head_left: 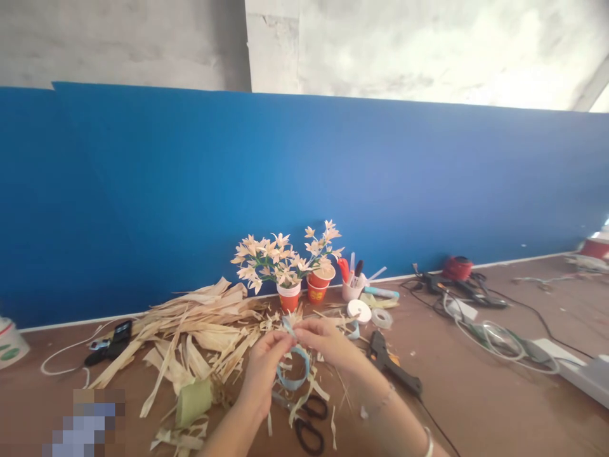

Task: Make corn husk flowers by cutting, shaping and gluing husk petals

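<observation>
My left hand [267,357] and my right hand [316,337] meet in front of me, fingertips pinched close together. A narrow light blue strip [288,326] sticks up between them. Just below the fingers is a light blue ring [294,383], like a loop or roll of the same band; whether it joins the strip I cannot tell. Black-handled scissors [311,426] lie under the hands among pale scraps. Beyond them, pale husk-like flowers [271,257] on green stems stand in a red-and-white cup [288,297], with more flowers by stacked red cups [318,291].
Dried husks [209,324] spread over the left, with a green roll [194,403] in front. A glue gun [392,365] lies right of my forearm, its cord trailing forward. Behind are a pen cup [352,290], a white spool [359,311] and clear tape [382,318]. Cables [504,343] clutter the right.
</observation>
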`<state>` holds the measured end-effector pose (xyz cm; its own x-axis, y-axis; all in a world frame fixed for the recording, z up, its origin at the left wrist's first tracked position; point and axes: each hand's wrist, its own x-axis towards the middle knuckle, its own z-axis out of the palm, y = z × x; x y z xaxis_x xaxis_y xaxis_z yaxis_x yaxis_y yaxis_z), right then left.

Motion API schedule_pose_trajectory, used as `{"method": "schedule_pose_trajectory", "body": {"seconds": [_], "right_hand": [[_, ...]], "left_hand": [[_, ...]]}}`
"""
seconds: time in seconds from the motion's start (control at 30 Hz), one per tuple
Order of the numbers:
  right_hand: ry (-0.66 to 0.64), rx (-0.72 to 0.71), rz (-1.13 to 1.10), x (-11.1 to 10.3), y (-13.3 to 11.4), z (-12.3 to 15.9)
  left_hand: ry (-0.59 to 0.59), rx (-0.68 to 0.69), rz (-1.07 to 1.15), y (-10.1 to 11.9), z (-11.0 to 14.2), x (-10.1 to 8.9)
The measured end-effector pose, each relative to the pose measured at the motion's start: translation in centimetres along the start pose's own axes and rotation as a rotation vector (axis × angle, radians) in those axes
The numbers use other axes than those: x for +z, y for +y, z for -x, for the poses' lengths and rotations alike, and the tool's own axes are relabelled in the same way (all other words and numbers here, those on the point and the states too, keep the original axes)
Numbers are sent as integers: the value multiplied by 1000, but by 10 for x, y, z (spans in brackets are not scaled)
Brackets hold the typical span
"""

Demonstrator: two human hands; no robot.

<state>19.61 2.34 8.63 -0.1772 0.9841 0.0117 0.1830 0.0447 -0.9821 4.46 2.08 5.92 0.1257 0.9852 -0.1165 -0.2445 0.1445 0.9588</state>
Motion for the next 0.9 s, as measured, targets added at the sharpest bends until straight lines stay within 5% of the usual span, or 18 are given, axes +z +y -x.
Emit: {"method": "schedule_pose_trajectory", "body": {"seconds": [0.07, 0.2, 0.3, 0.4, 0.6, 0.7, 0.8, 0.9], "right_hand": [[53, 52, 426, -27, -1, 10], [300, 394, 1176, -80, 11, 42], [326, 606, 1297, -95, 35, 64], [311, 581, 1352, -94, 60, 74], [439, 470, 1180, -97, 61, 72], [532, 268, 899, -94, 46, 64], [446, 26, 517, -77, 37, 55], [363, -12, 311, -51, 32, 47]], "left_hand": [[22, -12, 2, 0, -1, 0], [58, -34, 5, -2, -3, 1], [63, -38, 0, -3, -3, 2], [63, -35, 19, -3, -3, 2], [67, -53, 71, -3, -3, 2], [82, -47, 44, -2, -3, 2], [96, -20, 2, 0, -2, 3], [98, -3, -12, 0, -1, 4]]}}
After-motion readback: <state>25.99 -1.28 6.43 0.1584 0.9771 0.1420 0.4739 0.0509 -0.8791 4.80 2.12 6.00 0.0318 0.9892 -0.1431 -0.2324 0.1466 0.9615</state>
